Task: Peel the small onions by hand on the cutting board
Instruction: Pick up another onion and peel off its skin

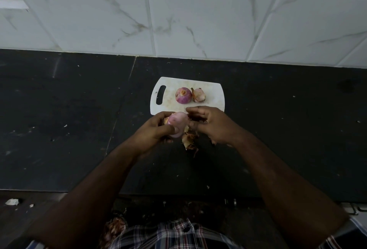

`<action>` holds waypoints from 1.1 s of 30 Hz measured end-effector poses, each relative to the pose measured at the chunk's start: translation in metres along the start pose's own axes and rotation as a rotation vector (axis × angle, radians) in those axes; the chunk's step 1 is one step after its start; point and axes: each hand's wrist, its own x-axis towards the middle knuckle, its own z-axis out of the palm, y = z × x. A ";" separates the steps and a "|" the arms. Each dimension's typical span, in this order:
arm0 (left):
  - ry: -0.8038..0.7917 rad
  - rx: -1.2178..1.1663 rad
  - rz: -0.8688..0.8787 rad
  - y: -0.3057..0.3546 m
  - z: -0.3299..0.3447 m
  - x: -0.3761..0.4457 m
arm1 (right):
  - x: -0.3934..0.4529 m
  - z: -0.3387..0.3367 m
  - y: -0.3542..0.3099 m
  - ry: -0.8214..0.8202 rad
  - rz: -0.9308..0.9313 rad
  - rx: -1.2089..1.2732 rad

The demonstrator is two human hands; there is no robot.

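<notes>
While left hand [156, 129] grips the half-peeled onion [178, 124], right hand [210, 123] pinches skin at its 3 o'clock side. Best pull toward the peel scraps [189, 139] at 6 o'clock, turning the bulb gradually.

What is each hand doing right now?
Left hand: curled around the pale onion, holding it.
Right hand: fingers curled, pinching at skin beside that onion.
</notes>
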 end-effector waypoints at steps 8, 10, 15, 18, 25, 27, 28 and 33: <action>0.041 -0.058 -0.035 -0.006 -0.002 0.003 | 0.000 0.014 0.003 0.202 0.011 -0.028; 0.069 -0.089 -0.051 -0.007 -0.002 0.004 | -0.002 0.014 0.002 0.186 0.001 -0.029; 0.121 -0.153 -0.082 -0.008 -0.006 0.004 | -0.012 0.006 -0.002 0.108 -0.027 -0.019; 0.097 -0.200 -0.091 -0.008 -0.011 0.000 | -0.015 -0.004 -0.001 0.135 -0.009 -0.165; 0.036 -0.162 -0.032 -0.005 -0.005 -0.001 | -0.014 -0.005 -0.001 0.221 -0.016 -0.272; 0.021 -0.127 -0.004 -0.002 -0.001 -0.002 | -0.010 0.000 -0.009 0.267 -0.052 -0.193; 0.014 -0.110 0.008 -0.001 0.000 -0.002 | -0.008 0.004 -0.014 0.280 -0.063 -0.155; 0.006 0.019 0.065 0.001 0.003 -0.001 | 0.001 0.019 -0.026 0.263 -0.105 -0.185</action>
